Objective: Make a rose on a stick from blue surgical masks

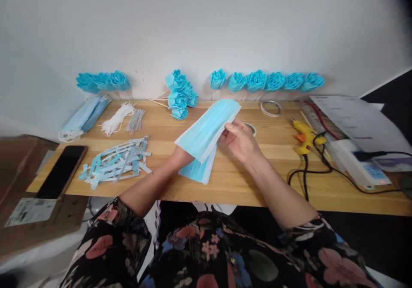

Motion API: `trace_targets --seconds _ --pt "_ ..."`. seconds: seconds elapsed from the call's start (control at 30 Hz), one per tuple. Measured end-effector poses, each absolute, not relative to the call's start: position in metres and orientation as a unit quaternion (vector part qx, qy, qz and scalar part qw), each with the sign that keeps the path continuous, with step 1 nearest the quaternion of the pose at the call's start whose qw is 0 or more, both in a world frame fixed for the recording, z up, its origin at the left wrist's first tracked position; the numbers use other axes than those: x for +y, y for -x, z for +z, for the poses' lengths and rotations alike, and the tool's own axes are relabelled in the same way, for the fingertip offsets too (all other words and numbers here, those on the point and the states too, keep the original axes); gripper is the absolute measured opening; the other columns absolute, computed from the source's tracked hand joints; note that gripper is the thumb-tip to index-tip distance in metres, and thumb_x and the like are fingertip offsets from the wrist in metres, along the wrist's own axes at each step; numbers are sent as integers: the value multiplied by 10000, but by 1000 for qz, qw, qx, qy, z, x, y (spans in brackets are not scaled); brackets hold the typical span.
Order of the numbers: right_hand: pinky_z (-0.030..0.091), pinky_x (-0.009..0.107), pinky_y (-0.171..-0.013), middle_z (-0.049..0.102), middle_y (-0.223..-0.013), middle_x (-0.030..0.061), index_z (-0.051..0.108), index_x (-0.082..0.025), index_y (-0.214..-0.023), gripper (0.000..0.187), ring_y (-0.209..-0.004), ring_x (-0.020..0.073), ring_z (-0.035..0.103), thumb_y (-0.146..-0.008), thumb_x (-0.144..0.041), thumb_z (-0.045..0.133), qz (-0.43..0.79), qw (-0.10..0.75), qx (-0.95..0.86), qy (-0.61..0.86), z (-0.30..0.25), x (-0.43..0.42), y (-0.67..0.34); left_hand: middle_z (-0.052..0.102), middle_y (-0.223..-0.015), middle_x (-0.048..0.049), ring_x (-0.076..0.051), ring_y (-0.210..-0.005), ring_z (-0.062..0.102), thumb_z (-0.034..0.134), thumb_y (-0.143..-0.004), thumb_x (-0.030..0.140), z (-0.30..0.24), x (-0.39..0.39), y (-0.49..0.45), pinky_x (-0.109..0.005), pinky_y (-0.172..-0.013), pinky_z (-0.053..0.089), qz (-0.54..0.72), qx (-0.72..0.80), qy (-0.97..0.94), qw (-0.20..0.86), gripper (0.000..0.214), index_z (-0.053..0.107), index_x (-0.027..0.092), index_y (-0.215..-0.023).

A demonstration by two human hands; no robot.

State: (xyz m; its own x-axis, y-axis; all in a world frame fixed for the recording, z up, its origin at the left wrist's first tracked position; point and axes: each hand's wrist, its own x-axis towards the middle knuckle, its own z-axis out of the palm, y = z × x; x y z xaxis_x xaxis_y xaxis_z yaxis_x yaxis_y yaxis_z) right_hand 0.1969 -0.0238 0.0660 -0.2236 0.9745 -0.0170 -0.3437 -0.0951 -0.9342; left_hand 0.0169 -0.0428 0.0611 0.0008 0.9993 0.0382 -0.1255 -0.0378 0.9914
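Right hand [241,141]: thumb on the upper face at the right edge of the mask [209,127], other fingers tucked behind; a light pinch, as far as I can judge. Left hand: behind the mask; only wrist and forearm [157,174] show, so I cannot tell whether its fingers grip.

Mask: blue, pleated, held up at a tilt over the middle of the table [234,187], its far end to the right. The right edge lies between right thumb and fingers; the rest spreads leftward, covering the left hand.

Est. handling: very light, soft, limp, probably not slippery; likely to crease sooner than break. Best held by the edges between thumb and fingertips, with little squeeze.

Below, toward the near edge: a blue sheet [201,171], partly covered; cannot tell if it is separate.

Just beyond the right hand: a tape roll [254,129], partly hidden. Left side: strips [119,161]; farther, white cords [118,118] and grey wires [135,121]; outermost, a mask stack [86,115] and phone [62,171]. Right side: glue gun [305,137], power strip [357,161]. Far side: blue flowers [256,81] in three groups.
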Motion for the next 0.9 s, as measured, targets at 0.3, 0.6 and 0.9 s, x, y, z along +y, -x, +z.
trace_targets --seconds 0.3,0.6,0.9 --pt "463 298 -583 669 -738 -1 708 -250 -838 385 -637 157 565 -645 -548 857 646 445 -475 398 74 -28 -216 690 -1055 -30 -175 -1011 615 690 -907 260 73 -33 12 -262 -889 480 697 456 -450 323 69 703 264 -975" --pt "361 269 -556 641 -652 -13 751 -207 -856 276 -580 120 494 -776 -469 779 503 342 -668 429 68 -30 -204 754 -1021 -67 -229 -1035 657 803 -821 324 82 -41 6 -319 -968 469 574 427 -559 419 179 794 221 -966" --pt "343 272 -555 613 -639 -11 714 -205 -803 265 -585 124 476 -844 -466 694 417 378 -693 451 66 -28 -204 638 -716 14 -132 -683 525 865 -725 215 63 -29 5 -237 -661 400 558 445 -513 477 159 791 215 -866"
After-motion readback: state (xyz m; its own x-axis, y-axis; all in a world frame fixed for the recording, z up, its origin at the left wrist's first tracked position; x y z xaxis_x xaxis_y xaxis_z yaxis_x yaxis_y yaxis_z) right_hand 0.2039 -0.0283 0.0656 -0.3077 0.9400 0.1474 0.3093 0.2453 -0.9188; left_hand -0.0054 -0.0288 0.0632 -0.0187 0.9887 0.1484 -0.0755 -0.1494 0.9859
